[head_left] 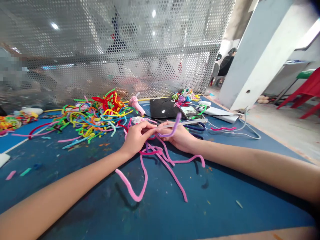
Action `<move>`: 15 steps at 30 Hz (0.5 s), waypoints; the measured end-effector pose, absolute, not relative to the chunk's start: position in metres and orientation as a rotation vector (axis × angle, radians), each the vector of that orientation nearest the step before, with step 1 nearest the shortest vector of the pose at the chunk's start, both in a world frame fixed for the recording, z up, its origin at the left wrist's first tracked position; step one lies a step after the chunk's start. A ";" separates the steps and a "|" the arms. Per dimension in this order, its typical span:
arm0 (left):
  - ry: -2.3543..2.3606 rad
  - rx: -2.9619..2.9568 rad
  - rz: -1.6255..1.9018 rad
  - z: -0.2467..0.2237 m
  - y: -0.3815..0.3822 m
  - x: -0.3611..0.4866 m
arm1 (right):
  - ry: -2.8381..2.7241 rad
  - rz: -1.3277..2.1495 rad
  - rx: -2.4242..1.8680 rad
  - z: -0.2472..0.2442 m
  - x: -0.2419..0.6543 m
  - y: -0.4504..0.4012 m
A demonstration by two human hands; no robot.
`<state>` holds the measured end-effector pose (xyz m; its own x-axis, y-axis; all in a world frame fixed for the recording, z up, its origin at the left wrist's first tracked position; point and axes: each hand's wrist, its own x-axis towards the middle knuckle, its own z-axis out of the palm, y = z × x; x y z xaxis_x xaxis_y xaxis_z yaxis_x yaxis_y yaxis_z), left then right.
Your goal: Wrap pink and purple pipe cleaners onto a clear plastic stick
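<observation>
My left hand [137,137] and my right hand [178,137] meet above the middle of the table, thumbs and fingertips pinched together. Between them is a purple pipe cleaner [172,133], its free end curving up in front of my right hand. Pink pipe cleaners [175,178] hang and spread below the fingers, bent in loops; a darker pink one [151,153] crosses them. A pale, straight stick [192,122] runs across the top of my right hand; whether the fingers grip it is hidden.
A tangled heap of coloured pipe cleaners [92,116] lies at the left. Behind my hands are a pink glue gun [137,106], a black laptop [160,108] and a phone [189,111]. At right, a white power strip [220,114] trails a cable. A perforated metal screen [140,66] stands behind.
</observation>
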<state>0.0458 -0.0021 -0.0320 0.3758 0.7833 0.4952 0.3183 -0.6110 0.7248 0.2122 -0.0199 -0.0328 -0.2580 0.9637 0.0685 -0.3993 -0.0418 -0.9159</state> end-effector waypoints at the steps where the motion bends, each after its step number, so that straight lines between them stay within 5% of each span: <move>1: 0.939 2.091 1.181 -0.033 -0.001 0.045 | -1.078 1.555 -0.752 -0.033 0.212 -0.019; 15: 0.922 1.797 1.324 -0.029 0.003 0.045 | -0.968 1.624 -0.688 -0.030 0.212 -0.019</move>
<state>0.0455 0.0027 -0.0292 0.2201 0.8606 0.4592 0.1318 -0.4926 0.8602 0.2123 -0.0188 -0.0298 -0.2599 0.9647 0.0416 -0.4954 -0.0963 -0.8633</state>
